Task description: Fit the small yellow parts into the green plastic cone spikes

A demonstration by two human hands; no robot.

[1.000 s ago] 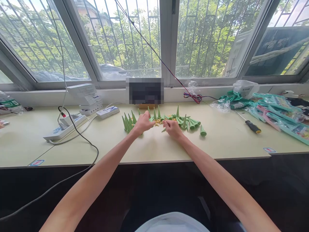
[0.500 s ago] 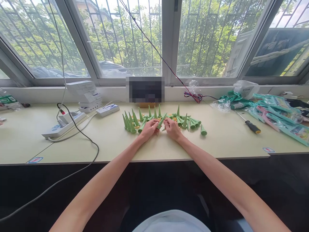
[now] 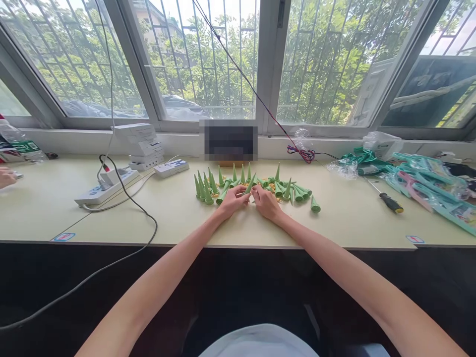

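Note:
My left hand (image 3: pixel 234 199) is closed around the lower part of a green cone (image 3: pixel 251 183), whose tip points up and slightly right. Close beside it, my right hand (image 3: pixel 265 202) has its fingers pinched together at the cone; whatever they hold is hidden. Several green cones (image 3: pixel 202 189) stand upright to the left of my hands, with others standing behind them. On the right, more cones lie on their sides in a heap (image 3: pixel 299 193), and a single cone (image 3: pixel 315 205) sits apart. Small yellow-orange pieces (image 3: pixel 277 188) are scattered among the cones.
A power strip (image 3: pixel 107 191) with a black cable, stacked white boxes (image 3: pixel 139 144) and another white box (image 3: pixel 171 169) are left. A screwdriver (image 3: pixel 390 203) and teal packaged items (image 3: pixel 439 188) lie right. Another person's hand (image 3: pixel 6 177) shows at the left edge.
The camera view has turned slightly left, showing more of the other person's hand. My hands stay together at the same cone, with only a small shift of the fingers.

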